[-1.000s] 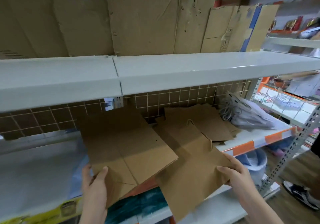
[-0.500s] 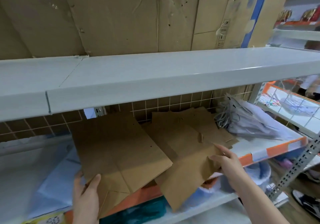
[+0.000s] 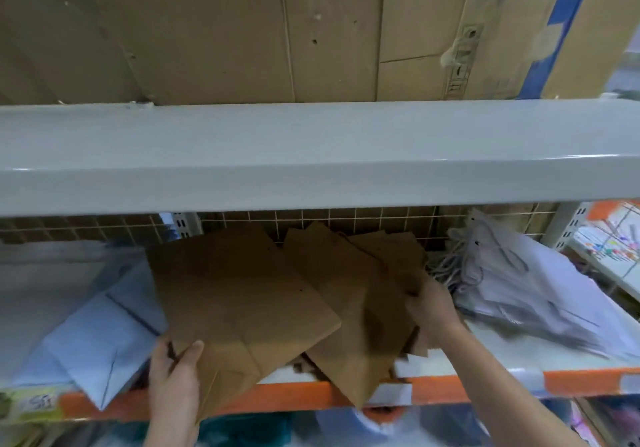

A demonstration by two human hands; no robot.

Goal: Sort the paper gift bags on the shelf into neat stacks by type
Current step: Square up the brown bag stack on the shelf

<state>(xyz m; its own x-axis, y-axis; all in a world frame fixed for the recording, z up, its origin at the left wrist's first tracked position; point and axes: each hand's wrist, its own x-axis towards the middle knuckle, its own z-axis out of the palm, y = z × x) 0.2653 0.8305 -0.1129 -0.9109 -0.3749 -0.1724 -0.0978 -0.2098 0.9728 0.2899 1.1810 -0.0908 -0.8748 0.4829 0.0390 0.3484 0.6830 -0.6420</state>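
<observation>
A large flat brown paper bag [image 3: 239, 301] lies tilted over the shelf's front edge. My left hand [image 3: 175, 374] holds its lower left corner, thumb on top. To its right, several smaller brown bags [image 3: 349, 294] lie fanned out and overlapping. My right hand [image 3: 431, 311] reaches into their right side and grips their edge. A pile of white bags [image 3: 526, 287] with grey cord handles lies at the right end. Pale blue-white flat bags [image 3: 104, 336] lie at the left.
The bags lie on a shelf with an orange front strip [image 3: 485, 386]. A grey upper shelf [image 3: 311, 156] overhangs closely, with flattened cardboard [image 3: 242, 31] standing on it. A wire grid [image 3: 346, 216] backs the lower shelf. Another rack [image 3: 609, 239] stands to the right.
My right hand has moved up and inward onto the shelf, pushing the smaller brown bags back from the edge. My left hand keeps its hold. The view has moved closer.
</observation>
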